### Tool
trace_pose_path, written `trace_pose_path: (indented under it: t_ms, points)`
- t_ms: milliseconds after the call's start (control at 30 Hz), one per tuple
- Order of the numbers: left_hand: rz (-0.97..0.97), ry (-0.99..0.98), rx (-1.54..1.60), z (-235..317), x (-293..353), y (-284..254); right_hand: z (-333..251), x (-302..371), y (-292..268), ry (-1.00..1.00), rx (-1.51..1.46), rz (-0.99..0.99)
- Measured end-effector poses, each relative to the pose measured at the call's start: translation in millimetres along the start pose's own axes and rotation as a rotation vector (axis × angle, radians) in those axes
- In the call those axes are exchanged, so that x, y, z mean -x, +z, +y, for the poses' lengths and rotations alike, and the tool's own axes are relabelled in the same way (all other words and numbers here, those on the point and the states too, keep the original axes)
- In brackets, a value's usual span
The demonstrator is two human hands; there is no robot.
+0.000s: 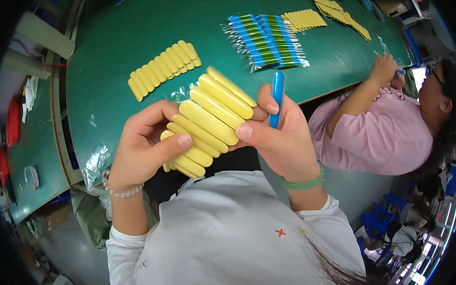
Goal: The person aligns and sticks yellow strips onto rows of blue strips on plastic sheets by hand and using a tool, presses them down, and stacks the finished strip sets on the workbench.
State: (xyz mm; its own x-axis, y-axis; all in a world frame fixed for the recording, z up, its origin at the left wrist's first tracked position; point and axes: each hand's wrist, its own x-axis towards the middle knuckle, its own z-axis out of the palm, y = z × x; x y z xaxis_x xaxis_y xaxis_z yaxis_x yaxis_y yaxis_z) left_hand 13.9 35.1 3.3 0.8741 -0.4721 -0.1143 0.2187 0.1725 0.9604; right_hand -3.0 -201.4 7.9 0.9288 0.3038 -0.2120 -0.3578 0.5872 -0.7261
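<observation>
Both my hands hold a fanned row of several yellow round-ended strips point(208, 122) in front of my chest. My left hand point(148, 138) grips the left end of the row, thumb on top and fingers behind. At the row's right side, my right hand point(282, 132) presses its thumb on the strips. A single blue round-ended strip point(277, 99) stands upright between the fingers of this same hand. The undersides of the yellow strips and some fingertips are hidden.
On the green table point(119, 49) lie another yellow row point(165, 69), clear-wrapped blue-and-green packs point(267, 41) and more yellow strips point(304, 20). Crumpled clear film point(96, 161) lies at the table's near left edge. A person in pink point(373, 124) works at the right.
</observation>
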Motion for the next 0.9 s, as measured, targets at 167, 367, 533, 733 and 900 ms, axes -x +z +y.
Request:
trace_pose_path:
  t_ms: [167,367,533,733,900]
  points:
    - [0.161,0.273,-0.365,8.0,15.5,-7.0,16.3,-4.4,33.4,-0.113,0.124,-0.024]
    - [0.078,0.417,-0.511,9.2,22.2,-13.4,43.7,-18.7,54.0,-0.309,0.261,-0.059]
    - [0.496,0.557,-0.765,1.7,26.0,-4.1,44.3,-29.2,63.4,-0.299,0.231,-0.008]
    - [0.677,0.491,-0.446,-7.9,20.0,15.5,59.0,-30.1,62.3,-0.472,0.333,-0.029]
    - [0.658,0.465,-0.362,-8.2,14.0,18.6,63.8,-32.5,53.7,-0.599,0.494,-0.027]
